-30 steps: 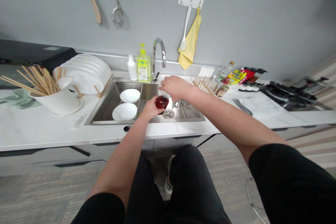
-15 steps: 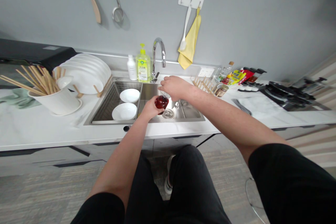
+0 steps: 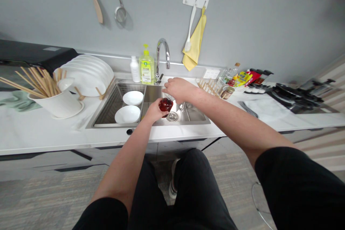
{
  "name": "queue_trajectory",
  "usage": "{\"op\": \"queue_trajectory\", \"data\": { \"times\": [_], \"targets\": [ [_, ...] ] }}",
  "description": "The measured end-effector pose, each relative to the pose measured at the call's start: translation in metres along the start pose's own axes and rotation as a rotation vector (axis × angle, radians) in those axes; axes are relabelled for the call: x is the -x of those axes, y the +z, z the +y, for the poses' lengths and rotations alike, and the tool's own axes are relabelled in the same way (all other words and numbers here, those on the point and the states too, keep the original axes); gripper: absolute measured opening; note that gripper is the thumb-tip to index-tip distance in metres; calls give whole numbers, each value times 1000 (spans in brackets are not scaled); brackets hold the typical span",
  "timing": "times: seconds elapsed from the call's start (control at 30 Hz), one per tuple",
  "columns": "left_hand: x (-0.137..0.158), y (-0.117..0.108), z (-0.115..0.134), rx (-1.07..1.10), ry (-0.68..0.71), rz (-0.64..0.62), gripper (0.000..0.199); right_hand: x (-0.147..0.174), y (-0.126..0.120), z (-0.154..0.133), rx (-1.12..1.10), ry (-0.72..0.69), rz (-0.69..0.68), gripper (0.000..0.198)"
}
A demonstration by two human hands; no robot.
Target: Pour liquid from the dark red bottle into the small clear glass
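Over the right basin of the steel sink, my left hand is closed around a small, rounded, glossy dark red container. Its upper part looks clear, like glass or plastic, and its exact kind cannot be made out. My right hand reaches in from above with bent fingers, closed at the clear top, which it partly covers. Below the container a round drain shows in the basin floor. Two white bowls, a rear bowl and a front bowl, sit in the left basin.
Behind the sink stand a chrome faucet, a green soap bottle and a white bottle. White plates and a pot of chopsticks are at left. A wooden rack, a jar and a black stove are at right.
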State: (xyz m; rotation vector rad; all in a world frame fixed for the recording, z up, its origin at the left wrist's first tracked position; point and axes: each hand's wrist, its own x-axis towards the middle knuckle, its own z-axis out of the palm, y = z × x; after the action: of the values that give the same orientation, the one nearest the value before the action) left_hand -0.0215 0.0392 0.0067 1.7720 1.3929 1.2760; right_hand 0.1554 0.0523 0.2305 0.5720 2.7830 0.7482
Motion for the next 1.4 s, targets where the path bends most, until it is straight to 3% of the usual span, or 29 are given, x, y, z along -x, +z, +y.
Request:
{"op": "queue_trajectory", "data": {
  "times": [0.5,1.2,1.4],
  "targets": [
    [-1,0,-3,-6,-4,-3,85,-2,-6,-5,20,-8,-38,38],
    [-3,4,-15,9,30,5,86,-8,9,-3,-38,-7,88,30],
    [-3,4,-15,6,25,0,85,-8,4,-6,-24,-2,67,29]
  ]
}}
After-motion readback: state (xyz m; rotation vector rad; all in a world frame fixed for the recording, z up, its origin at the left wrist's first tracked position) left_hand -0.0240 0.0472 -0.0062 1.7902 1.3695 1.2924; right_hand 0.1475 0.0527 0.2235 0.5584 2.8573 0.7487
